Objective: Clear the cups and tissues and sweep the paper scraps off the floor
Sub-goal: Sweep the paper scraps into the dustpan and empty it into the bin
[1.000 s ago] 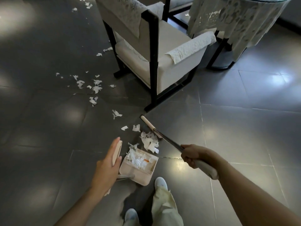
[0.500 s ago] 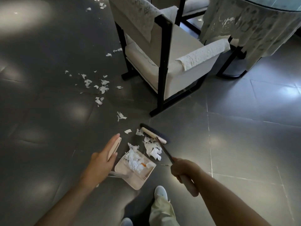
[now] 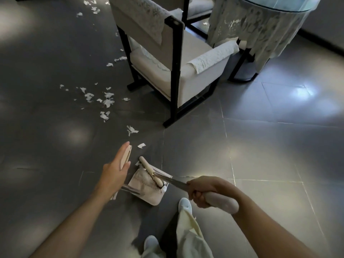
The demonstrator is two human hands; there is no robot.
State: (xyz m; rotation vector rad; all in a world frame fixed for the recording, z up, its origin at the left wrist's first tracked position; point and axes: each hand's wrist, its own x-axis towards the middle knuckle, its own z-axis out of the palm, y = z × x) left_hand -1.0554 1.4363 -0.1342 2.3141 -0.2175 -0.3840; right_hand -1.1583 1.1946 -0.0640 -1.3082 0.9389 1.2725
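A dark grey tiled floor (image 3: 279,164) filled the view, with a pale armchair (image 3: 186,58) on black legs in the upper middle of the frame and a round tabletop (image 3: 290,4) draped in a lace cloth (image 3: 270,28) at the upper right. White paper scraps (image 3: 108,101) lay scattered across the tiles at the centre left, with more at the upper left and one lone piece (image 3: 141,145) just above the hands. At the lower centre a cream dustpan (image 3: 147,194) sat on the floor, and the broom head (image 3: 150,171) lay across its mouth with the bristles inside the pan. The left hand (image 3: 115,172) held the dustpan's upright handle, its fingers (image 3: 123,151) straight and pressed together along it and the thumb laid against the other side. The right hand (image 3: 201,190) had its fingers curled tightly round the broom's cream grip (image 3: 223,202), just where the metal shaft began. A white shoe (image 3: 184,203) stood just beside the dustpan's lower right corner.
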